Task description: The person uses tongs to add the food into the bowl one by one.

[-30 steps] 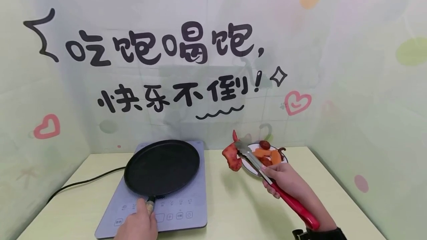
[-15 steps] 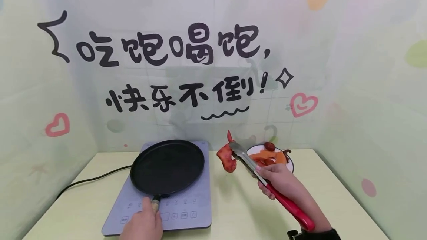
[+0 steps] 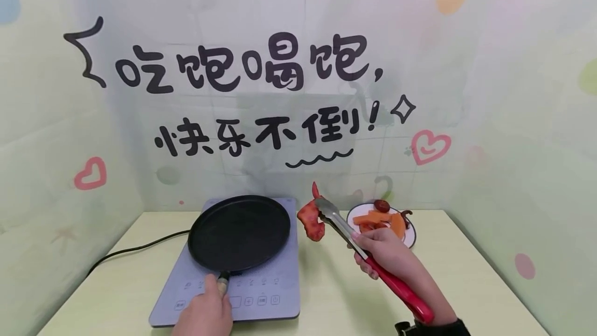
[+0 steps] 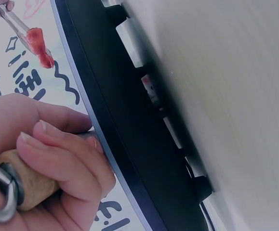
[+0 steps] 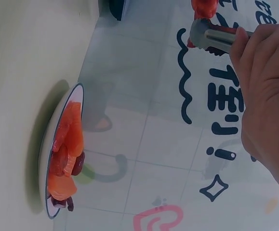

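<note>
My left hand (image 3: 205,307) grips the wooden handle (image 4: 38,185) of a flat black frying pan (image 3: 240,232). The pan sits on a pale purple induction cooktop (image 3: 284,287); a metal hanging ring shows at the handle's end in the left wrist view. In my right hand (image 3: 387,253) are metal tongs (image 3: 331,211) with red grips. Their tips pinch a red chicken wing (image 3: 311,222), held up in the air just right of the pan's rim. Behind the right hand is a white plate (image 3: 411,236) with a dark rim, partly hidden by it.
Orange slices (image 3: 368,219), red pieces and a dark red oval piece (image 3: 381,205) lie on the plate. A black power cord (image 3: 135,249) runs left from the cooktop across the pale table (image 3: 116,294). A printed cloth wall (image 3: 261,180) closes off the back and sides.
The right hand has carried the tongs and chicken wing left, away from the plate and closer to the pan. The left hand keeps its hold on the handle. The head view has turned slightly left.
</note>
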Available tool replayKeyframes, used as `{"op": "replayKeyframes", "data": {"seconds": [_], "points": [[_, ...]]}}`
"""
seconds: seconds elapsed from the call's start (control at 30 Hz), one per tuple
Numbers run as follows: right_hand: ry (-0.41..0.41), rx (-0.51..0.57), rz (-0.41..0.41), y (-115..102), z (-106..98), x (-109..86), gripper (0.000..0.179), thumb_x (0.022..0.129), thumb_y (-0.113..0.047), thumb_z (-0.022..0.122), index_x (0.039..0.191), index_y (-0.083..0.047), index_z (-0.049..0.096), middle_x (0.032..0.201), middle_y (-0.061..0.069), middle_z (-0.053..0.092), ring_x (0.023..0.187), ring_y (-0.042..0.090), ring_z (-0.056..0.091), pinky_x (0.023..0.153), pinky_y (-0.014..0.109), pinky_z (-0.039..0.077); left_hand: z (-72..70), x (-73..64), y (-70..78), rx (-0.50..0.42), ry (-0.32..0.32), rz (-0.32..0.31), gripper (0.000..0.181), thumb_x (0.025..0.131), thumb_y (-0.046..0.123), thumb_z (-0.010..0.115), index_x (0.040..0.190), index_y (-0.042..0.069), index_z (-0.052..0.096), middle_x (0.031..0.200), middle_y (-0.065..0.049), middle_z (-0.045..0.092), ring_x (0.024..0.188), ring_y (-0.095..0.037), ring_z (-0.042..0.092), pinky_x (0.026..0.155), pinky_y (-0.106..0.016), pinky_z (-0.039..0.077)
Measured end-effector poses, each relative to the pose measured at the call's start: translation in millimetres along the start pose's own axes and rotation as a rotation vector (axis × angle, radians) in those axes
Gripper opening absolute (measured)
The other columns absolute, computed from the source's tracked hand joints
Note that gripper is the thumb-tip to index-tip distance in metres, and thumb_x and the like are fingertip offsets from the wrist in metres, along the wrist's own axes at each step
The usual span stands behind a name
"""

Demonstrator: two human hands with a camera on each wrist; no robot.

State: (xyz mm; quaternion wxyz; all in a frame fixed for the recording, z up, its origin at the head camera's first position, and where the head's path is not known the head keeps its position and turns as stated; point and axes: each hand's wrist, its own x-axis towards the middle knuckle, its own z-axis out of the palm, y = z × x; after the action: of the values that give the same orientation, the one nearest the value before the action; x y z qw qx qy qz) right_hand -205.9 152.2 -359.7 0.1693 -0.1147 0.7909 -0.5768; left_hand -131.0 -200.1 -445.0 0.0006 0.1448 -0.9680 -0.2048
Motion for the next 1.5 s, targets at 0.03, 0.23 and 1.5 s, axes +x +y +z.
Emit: {"op": "replayKeyframes", "data": {"seconds": [0.03, 0.23, 1.5], "points": [[0.001, -0.007, -0.002, -0.1, 0.9, 0.4, 0.038, 0.112, -0.031, 0.054, 0.113, 0.006, 0.065, 0.074, 0.003, 0.062, 0.055, 0.009, 0.052, 0.055, 0.021, 0.051, -0.2, -0.1, 1.0, 0.001, 0.0, 0.001, 0.033, 0.104, 0.02, 0.061, 0.119, -0.005, 0.044, 0.069, -0.013, 0.057, 0.058, -0.025, 0.054, 0.056, -0.039, 0.04], [-0.005, -0.02, -0.006, 0.2, 5.6, 1.8, 0.039, 0.112, -0.034, 0.055, 0.108, 0.003, 0.067, 0.072, 0.002, 0.062, 0.054, 0.009, 0.053, 0.056, 0.022, 0.051, -0.2, -0.2, 6.4, 0.004, -0.015, -0.005, 0.032, 0.104, 0.019, 0.062, 0.117, -0.004, 0.044, 0.068, -0.011, 0.055, 0.057, -0.024, 0.054, 0.056, -0.038, 0.039], [-0.083, -0.018, -0.06, 5.1, 57.0, 25.4, 0.039, 0.111, -0.032, 0.054, 0.107, 0.004, 0.067, 0.067, 0.002, 0.062, 0.049, 0.009, 0.051, 0.055, 0.024, 0.046, -2.9, -4.1, 5.7, -0.004, 0.009, -0.023, 0.03, 0.103, 0.019, 0.064, 0.118, -0.001, 0.047, 0.068, -0.011, 0.057, 0.058, -0.024, 0.054, 0.057, -0.039, 0.041]]}}
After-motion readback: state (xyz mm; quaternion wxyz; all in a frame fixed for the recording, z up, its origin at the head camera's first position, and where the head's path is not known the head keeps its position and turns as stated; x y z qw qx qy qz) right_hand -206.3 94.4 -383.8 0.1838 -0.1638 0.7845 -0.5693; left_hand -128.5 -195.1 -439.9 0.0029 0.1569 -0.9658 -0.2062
